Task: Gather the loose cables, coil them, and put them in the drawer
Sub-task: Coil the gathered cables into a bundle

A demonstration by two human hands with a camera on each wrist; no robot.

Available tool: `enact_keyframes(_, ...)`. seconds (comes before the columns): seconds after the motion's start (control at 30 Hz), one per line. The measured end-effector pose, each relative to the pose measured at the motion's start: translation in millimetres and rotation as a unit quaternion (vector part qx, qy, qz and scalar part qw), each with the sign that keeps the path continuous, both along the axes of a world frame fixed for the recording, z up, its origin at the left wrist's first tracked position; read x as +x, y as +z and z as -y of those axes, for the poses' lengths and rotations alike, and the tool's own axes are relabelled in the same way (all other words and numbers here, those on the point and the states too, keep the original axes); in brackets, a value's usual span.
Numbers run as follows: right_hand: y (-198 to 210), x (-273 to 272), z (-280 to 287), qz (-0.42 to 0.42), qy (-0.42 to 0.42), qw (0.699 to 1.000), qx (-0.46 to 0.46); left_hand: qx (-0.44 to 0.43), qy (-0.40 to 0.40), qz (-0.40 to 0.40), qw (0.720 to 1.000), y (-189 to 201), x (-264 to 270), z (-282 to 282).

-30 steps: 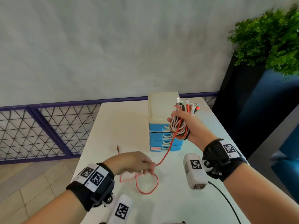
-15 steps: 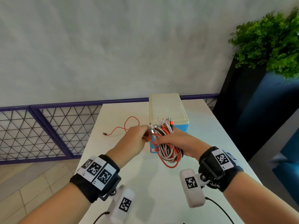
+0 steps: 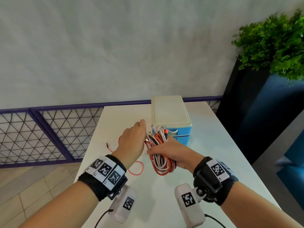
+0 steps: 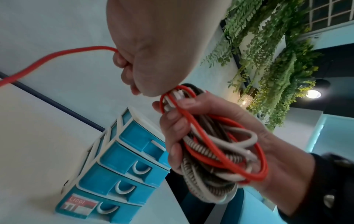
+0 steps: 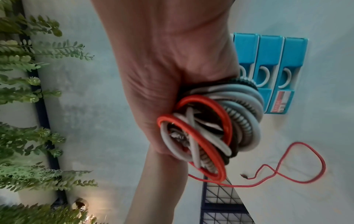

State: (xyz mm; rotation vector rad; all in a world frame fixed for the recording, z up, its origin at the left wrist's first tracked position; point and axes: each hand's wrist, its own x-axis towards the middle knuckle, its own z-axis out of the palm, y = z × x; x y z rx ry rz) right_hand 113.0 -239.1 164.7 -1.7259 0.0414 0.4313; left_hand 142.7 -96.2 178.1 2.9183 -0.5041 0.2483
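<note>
My right hand [image 3: 167, 150] grips a coiled bundle of red, white and braided cables [image 3: 160, 162] above the white table [image 3: 205, 153], just in front of the blue drawer unit [image 3: 174, 127]. The bundle [image 4: 216, 153] fills that hand's curled fingers [image 4: 172, 133] in the left wrist view. My left hand [image 3: 134, 137] is right beside the bundle's top and pinches the loose red cable [image 4: 57, 54]. That cable's free tail [image 3: 136, 168] loops on the table under my left wrist, its plug end [image 3: 107, 144] lying to the left. The drawers [image 5: 268, 63] are closed.
A purple mesh railing [image 3: 49, 134] runs along the table's far and left sides. A dark planter with green foliage [image 3: 276, 45] stands at the right. The drawer unit's cream top [image 3: 169, 111] carries nothing.
Both hands have come together in front of the drawer unit. My left hand moved up to the bundle with the red cable, adding a loop, and the loose tail grew shorter.
</note>
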Motion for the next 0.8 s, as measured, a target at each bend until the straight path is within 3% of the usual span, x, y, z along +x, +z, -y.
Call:
enact_keyframes(0.1, -0.1, 4.8, 3.5, 0.006, -0.03, 0.999, -0.031, -0.087, -0.028, -0.14, 0.986, -2.4, 12.3, -10.7)
enact_keyframes(0.17, -0.3, 7.4, 10.1, 0.015, -0.055, 0.997, -0.043, -0.069, -0.062, -0.257, 0.962, 2.5, 16.6, -14.7)
enact_keyframes(0.23, 0.1, 8.6, 17.3, 0.017, -0.073, 0.996, -0.039, -0.112, -0.092, -0.369, 0.918, 5.5, 15.9, -16.7)
enact_keyframes(0.3, -0.1, 9.2, 22.0, 0.01, -0.077, 0.997, -0.03, -0.236, -0.084, -0.425, 0.87, 8.1, 12.9, -16.5)
enact_keyframes(0.33, -0.5, 9.5, 22.9, 0.004, -0.073, 0.997, -0.032, -0.265, -0.077, -0.411, 0.869, 7.2, 14.2, -16.1)
enact_keyframes(0.47, -3.6, 10.5, 19.4, -0.014, -0.043, 0.997, -0.055, -0.183, -0.06, -0.28, 0.94, 4.3, 19.6, -10.2)
enact_keyframes(0.63, -1.5, 10.2, 23.1, -0.045, -0.018, 0.998, -0.035, -0.145, -0.053, -0.195, 0.969, 1.3, 18.3, -6.0)
enact_keyframes(0.8, 0.9, 7.2, 26.6, -0.067, 0.001, 0.998, -0.014, -0.164, -0.06, -0.144, 0.974, -3.4, 15.3, -3.1)
